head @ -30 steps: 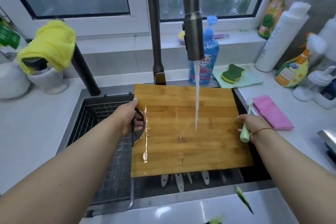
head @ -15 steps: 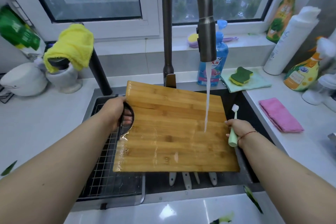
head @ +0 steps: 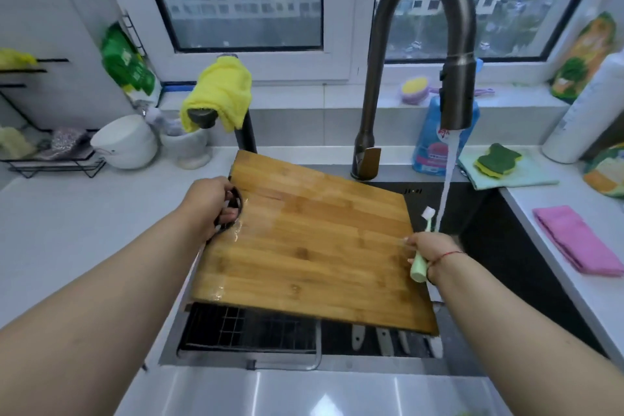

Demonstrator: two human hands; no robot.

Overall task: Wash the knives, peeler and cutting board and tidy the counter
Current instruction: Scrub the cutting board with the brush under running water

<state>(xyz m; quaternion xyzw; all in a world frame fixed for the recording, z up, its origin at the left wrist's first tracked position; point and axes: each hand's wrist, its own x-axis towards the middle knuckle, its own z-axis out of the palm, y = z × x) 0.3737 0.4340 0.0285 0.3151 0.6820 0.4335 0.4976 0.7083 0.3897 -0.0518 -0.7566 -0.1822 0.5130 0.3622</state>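
Two hands carry the cutting board point(head: 314, 243) over the sink point(head: 506, 246): the left hand point(head: 211, 204) curls through its handle hole, the right hand point(head: 427, 246) pinches the opposite edge while holding a small brush point(head: 422, 246). Stiff, fairly heavy and wet-slick, it is best held at hole and far edge together. Beyond the right grip, the tap stream point(head: 447, 179) now falls past the board, which has swung leftward since a second ago.

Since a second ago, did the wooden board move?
Yes. The cutting board slid left, out from under the faucet's water stream, which now falls past its right edge.
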